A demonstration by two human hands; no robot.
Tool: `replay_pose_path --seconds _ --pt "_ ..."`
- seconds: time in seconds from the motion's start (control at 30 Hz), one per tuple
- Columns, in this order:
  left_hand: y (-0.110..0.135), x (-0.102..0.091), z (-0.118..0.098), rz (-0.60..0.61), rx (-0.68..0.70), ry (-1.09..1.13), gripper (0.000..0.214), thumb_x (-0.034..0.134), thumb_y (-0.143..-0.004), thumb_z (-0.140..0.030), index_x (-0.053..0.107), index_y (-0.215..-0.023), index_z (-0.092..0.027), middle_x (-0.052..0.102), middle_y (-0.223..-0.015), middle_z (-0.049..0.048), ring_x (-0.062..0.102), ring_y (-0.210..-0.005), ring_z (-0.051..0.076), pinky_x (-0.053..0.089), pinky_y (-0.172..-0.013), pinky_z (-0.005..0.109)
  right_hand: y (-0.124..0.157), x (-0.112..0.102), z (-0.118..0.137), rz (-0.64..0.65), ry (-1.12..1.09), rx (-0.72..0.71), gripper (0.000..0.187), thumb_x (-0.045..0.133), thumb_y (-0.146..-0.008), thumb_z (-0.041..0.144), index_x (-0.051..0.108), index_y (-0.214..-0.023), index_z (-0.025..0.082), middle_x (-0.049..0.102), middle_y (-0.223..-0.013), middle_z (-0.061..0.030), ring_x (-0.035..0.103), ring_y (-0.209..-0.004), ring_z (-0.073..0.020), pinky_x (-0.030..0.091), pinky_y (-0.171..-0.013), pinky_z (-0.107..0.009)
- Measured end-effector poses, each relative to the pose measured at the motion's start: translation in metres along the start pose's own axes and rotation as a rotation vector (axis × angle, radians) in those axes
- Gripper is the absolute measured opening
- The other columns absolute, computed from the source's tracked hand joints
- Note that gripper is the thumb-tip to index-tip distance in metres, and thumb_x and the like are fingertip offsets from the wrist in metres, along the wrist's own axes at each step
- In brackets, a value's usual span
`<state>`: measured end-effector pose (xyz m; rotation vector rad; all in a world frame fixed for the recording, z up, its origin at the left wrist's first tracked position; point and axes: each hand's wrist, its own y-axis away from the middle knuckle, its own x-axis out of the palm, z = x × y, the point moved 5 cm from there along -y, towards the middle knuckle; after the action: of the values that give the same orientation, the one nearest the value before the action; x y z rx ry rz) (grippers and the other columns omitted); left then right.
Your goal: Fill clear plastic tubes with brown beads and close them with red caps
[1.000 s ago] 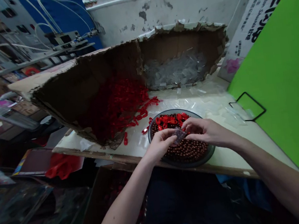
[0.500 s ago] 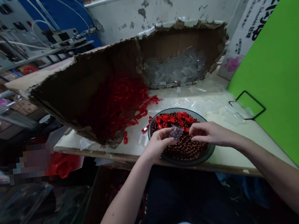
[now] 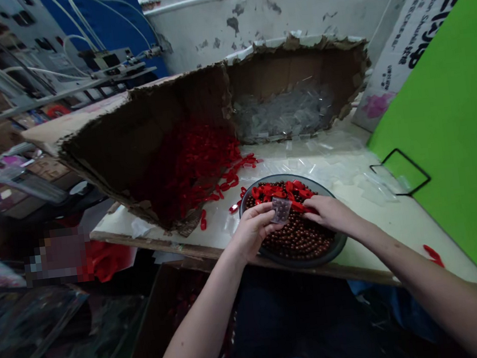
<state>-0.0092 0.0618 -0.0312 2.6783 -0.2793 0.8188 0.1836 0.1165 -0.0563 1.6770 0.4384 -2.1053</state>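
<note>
The left hand (image 3: 253, 233) holds a small clear plastic bag (image 3: 281, 209) upright, pinched at its lower edge between thumb and curled fingers (image 3: 265, 213). The fingers are closed on the film, and the upper part of the bag stands free above them. Dark specks show through it, but their nature is too small to tell. The bag hangs over the middle of a dark round dish (image 3: 302, 262), clear of its contents.

The right hand (image 3: 332, 214) reaches in from the other side, with its fingers (image 3: 312, 205) close together and just beside the bag. Their tips rest among red plastic links (image 3: 278, 191) piled along the far part of the dish, above a bed of polished brown beads (image 3: 299, 241). Whether they have hold of a link, I cannot tell.

Thin film like this is best held lightly at one edge, so that it stays flat and upright. The free fingertips need to work slowly, since the beads can roll easily.

The dish sits on a pale counter (image 3: 401, 249) scattered with clear bags. Behind it, a torn cardboard box (image 3: 178, 99) holds a heap of red links (image 3: 186, 173) and a heap of clear bags (image 3: 283, 113).
</note>
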Motion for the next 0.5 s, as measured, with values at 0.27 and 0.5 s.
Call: replay_pose_path --seconds 0.27,0.5 --pt "0.0 0.008 0.007 -0.024 0.049 -0.074 0.032 0.08 -0.061 -0.021 0.07 -0.09 -0.011 0.071 -0.09 0.008 0.064 -0.073 0.014 0.049 -0.068 0.027 0.028 -0.047 0.017 -0.214 -0.561 0.018 0.035 0.059 -0.086 0.037 0.06 -0.118 0.025 0.071 -0.108 -0.0028 0.068 -0.088 -0.0198 0.054 -0.076 -0.032" --pt "0.0 0.014 0.015 0.031 0.025 -0.113 0.031 0.076 -0.066 -0.022 0.07 -0.095 -0.011 0.071 -0.09 0.0084 0.066 -0.07 0.013 0.049 -0.062 0.023 0.044 -0.079 0.054 -0.487 -0.29 -0.185 0.029 0.052 -0.09 0.021 0.066 -0.116 0.022 0.07 -0.112 -0.0061 0.066 -0.098 -0.0185 0.052 -0.09 -0.034"
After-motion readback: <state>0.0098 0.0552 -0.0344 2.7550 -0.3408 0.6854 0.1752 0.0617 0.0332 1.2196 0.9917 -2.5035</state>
